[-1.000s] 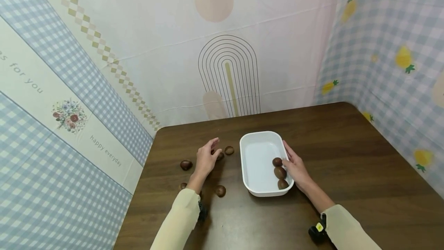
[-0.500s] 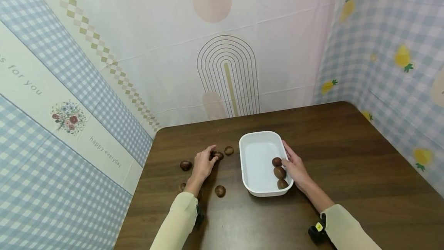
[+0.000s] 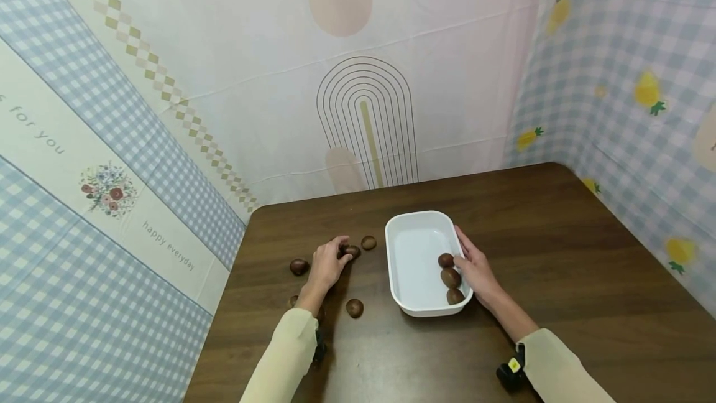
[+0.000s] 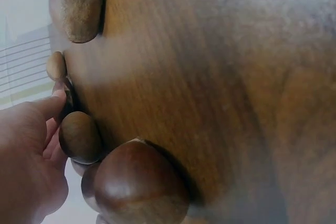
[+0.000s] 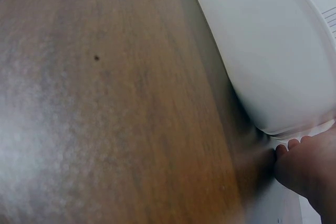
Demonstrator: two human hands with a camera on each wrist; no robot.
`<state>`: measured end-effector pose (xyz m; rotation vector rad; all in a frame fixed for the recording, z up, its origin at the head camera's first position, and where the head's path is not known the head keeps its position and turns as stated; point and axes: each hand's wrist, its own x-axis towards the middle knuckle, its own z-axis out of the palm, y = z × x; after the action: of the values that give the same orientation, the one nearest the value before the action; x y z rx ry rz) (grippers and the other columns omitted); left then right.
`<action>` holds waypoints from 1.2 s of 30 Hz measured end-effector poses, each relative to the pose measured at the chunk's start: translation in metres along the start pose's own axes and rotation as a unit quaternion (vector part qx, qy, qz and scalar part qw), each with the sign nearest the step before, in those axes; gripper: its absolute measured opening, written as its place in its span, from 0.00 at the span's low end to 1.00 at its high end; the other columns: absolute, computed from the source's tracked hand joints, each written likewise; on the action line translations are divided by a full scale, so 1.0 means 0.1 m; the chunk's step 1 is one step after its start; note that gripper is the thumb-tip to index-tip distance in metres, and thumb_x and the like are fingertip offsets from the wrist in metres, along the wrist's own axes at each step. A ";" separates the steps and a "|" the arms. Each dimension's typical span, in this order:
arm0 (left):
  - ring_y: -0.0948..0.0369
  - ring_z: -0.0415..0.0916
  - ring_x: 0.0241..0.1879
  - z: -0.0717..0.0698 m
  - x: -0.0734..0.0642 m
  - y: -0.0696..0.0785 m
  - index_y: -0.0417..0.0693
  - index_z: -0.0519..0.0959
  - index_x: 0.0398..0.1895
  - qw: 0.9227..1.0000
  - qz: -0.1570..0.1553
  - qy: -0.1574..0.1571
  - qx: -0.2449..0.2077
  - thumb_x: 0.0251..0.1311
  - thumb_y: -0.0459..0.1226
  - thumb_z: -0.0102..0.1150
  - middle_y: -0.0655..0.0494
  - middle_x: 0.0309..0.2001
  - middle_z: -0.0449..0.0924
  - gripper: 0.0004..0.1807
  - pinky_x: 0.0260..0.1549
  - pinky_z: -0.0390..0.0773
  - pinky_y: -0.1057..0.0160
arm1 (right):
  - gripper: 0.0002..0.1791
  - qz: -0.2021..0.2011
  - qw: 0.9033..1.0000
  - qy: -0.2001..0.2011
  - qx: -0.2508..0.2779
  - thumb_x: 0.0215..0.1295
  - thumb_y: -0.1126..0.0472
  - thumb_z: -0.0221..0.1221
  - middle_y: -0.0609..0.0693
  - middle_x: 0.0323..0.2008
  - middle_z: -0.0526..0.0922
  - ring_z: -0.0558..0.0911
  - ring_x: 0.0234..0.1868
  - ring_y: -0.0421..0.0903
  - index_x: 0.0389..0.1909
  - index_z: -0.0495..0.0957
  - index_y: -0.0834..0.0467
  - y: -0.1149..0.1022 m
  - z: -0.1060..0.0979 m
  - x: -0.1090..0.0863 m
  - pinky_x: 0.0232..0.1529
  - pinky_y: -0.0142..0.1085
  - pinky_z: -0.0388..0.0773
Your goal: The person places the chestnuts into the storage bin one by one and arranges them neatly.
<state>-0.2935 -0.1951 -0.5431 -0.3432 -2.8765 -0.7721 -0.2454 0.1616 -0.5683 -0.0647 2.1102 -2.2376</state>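
Observation:
Brown chestnuts lie scattered over the left part of the table. My left hand [image 3: 327, 264] pinches one chestnut [image 3: 352, 252] between thumb and fingers, low at the tabletop; in the left wrist view this dark chestnut [image 4: 66, 97] is partly hidden by the fingertips. Another chestnut [image 3: 368, 242] lies just beyond it. My right hand [image 3: 477, 270] grips the right side of a white rectangular dish [image 3: 411, 311], thumb over the rim and fingers along the outer wall. Inside, along its right wall, sit three chestnuts [image 3: 450, 278]. From the right wrist, only the dish's outer wall [image 5: 273, 51] shows.
More chestnuts surround the left arm: one chestnut [image 3: 299, 267] to its left, one chestnut [image 3: 355, 308] to its right, others partly hidden by the wrist. The brown wooden table [image 3: 537, 222] ends at a patterned cloth backdrop [image 3: 279, 111] behind and on both sides.
My left hand has lowered slightly and its thumb and fingers have closed on a chestnut. The right hand and the dish stay in place.

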 end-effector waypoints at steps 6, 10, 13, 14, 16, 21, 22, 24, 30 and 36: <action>0.48 0.83 0.57 -0.04 0.01 0.01 0.45 0.81 0.66 1.000 -0.009 -0.027 -0.003 0.68 0.35 0.71 0.49 0.61 0.85 0.24 0.58 0.80 0.44 | 0.47 -0.005 1.000 0.001 -0.003 0.70 0.79 0.44 0.54 0.85 0.46 0.49 0.83 0.50 0.87 0.45 0.52 -0.01 0.01 -0.01 0.79 0.41 0.50; 0.48 0.83 0.57 -0.04 0.01 0.01 0.45 0.81 0.67 0.999 -0.011 -0.039 -0.008 0.68 0.35 0.71 0.49 0.61 0.85 0.24 0.58 0.81 0.44 | 0.47 -0.003 1.000 0.000 -0.004 0.70 0.79 0.44 0.53 0.85 0.46 0.49 0.83 0.50 0.87 0.44 0.52 -0.01 0.01 -0.01 0.79 0.40 0.51; 0.49 0.84 0.57 -0.05 0.01 0.01 0.45 0.81 0.66 0.999 -0.013 -0.041 -0.016 0.68 0.36 0.72 0.50 0.61 0.85 0.24 0.60 0.79 0.43 | 0.47 -0.003 1.000 0.001 -0.005 0.70 0.79 0.44 0.53 0.85 0.46 0.49 0.83 0.50 0.87 0.44 0.52 -0.01 0.02 -0.01 0.79 0.42 0.51; 0.49 0.84 0.57 -0.05 0.00 0.01 0.45 0.81 0.66 0.999 -0.015 -0.040 -0.020 0.68 0.36 0.72 0.50 0.61 0.85 0.24 0.61 0.79 0.43 | 0.47 -0.003 1.000 0.001 -0.005 0.70 0.79 0.43 0.53 0.85 0.46 0.48 0.83 0.50 0.87 0.44 0.52 -0.01 0.02 -0.01 0.79 0.43 0.50; 0.50 0.84 0.57 -0.06 0.00 0.01 0.45 0.82 0.65 0.999 -0.015 -0.038 -0.032 0.68 0.36 0.72 0.50 0.60 0.86 0.23 0.61 0.79 0.44 | 0.47 -0.003 1.000 0.000 -0.006 0.70 0.79 0.43 0.53 0.85 0.46 0.48 0.83 0.50 0.87 0.44 0.52 -0.01 0.02 -0.01 0.80 0.45 0.49; 0.50 0.85 0.56 -0.08 -0.01 0.01 0.44 0.82 0.63 0.998 -0.014 -0.031 -0.058 0.67 0.35 0.72 0.49 0.58 0.86 0.22 0.59 0.81 0.48 | 0.47 -0.004 1.000 0.001 -0.010 0.70 0.78 0.44 0.53 0.85 0.46 0.48 0.83 0.50 0.87 0.44 0.52 0.00 0.02 0.00 0.80 0.46 0.49; 0.50 0.86 0.56 -0.09 -0.01 0.02 0.43 0.82 0.63 0.998 -0.012 -0.028 -0.061 0.67 0.35 0.72 0.49 0.58 0.86 0.22 0.58 0.82 0.49 | 0.47 -0.004 1.000 0.001 -0.012 0.70 0.78 0.44 0.54 0.85 0.46 0.48 0.83 0.50 0.87 0.44 0.52 0.00 0.01 0.00 0.80 0.45 0.49; 0.50 0.86 0.56 -0.10 0.01 0.02 0.43 0.83 0.62 0.997 -0.010 -0.024 -0.068 0.66 0.35 0.73 0.49 0.57 0.87 0.22 0.58 0.82 0.50 | 0.47 -0.003 1.000 0.002 -0.014 0.70 0.78 0.44 0.53 0.85 0.46 0.49 0.83 0.50 0.87 0.44 0.52 -0.01 0.01 0.00 0.79 0.40 0.51; 0.52 0.87 0.54 -0.15 0.07 0.06 0.42 0.83 0.62 0.997 0.006 -0.004 -0.072 0.65 0.36 0.74 0.50 0.57 0.87 0.23 0.55 0.84 0.53 | 0.47 -0.004 1.000 0.001 -0.012 0.70 0.78 0.44 0.53 0.85 0.47 0.49 0.83 0.50 0.87 0.45 0.52 -0.01 0.01 -0.01 0.76 0.32 0.54; 0.53 0.85 0.57 -0.20 0.15 0.16 0.41 0.82 0.63 0.997 0.025 0.008 -0.074 0.66 0.36 0.73 0.50 0.58 0.87 0.24 0.55 0.84 0.57 | 0.46 -0.006 1.000 0.002 -0.016 0.71 0.78 0.45 0.54 0.85 0.47 0.49 0.83 0.50 0.87 0.45 0.52 0.00 0.01 -0.01 0.75 0.31 0.54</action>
<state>-0.3020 -0.1886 -0.5153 -0.4233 -2.7908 -0.9777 -0.2440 0.1607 -0.5685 -0.0747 2.1532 -2.2135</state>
